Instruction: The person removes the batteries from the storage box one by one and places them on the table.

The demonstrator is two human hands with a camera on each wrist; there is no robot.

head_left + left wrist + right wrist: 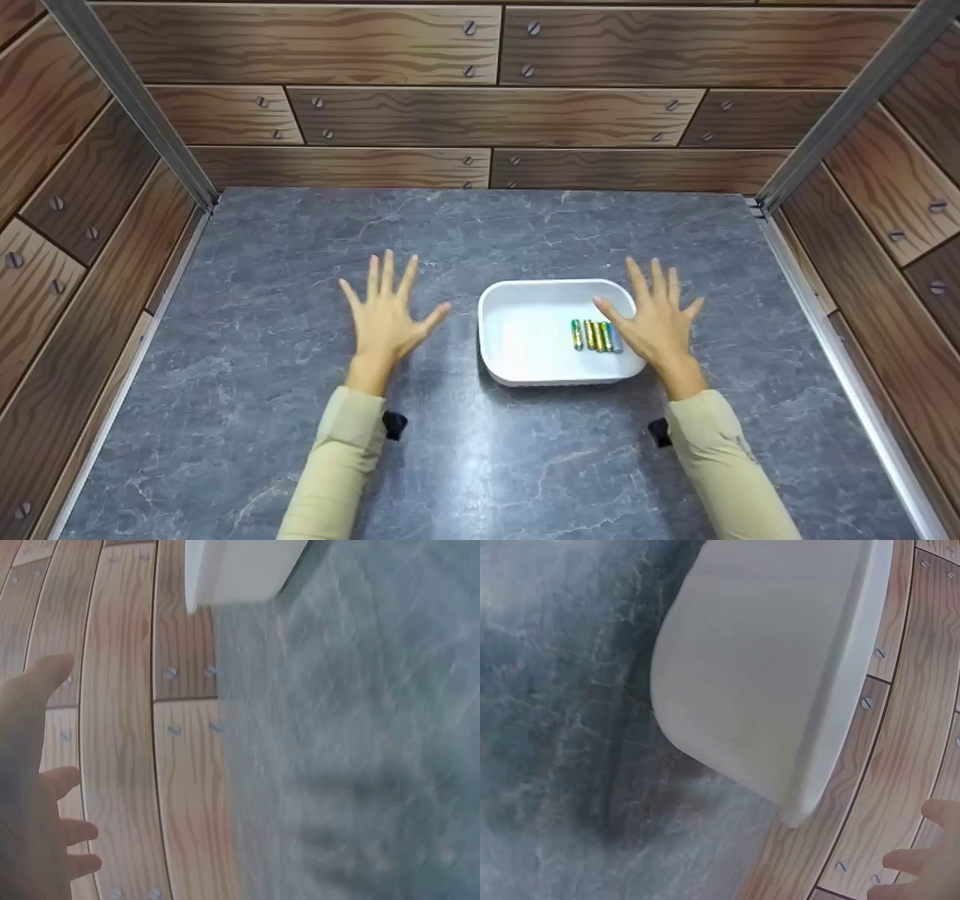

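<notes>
A white rectangular tub with rounded corners stands on the grey marbled tabletop, right of centre. Several green and gold batteries lie side by side in its right part. My left hand, fingers spread and straight, is held to the left of the tub and touches nothing. The right hand is spread too, its thumb over the tub's right rim; whether it touches the rim I cannot tell. The right wrist view shows the tub's outer wall close by, with that hand's fingertips at the lower right.
Wood-patterned panels enclose the table at the back and both sides. Grey metal posts rise at the back corners. Pale rails run along the side edges. A small black device is on the left wrist.
</notes>
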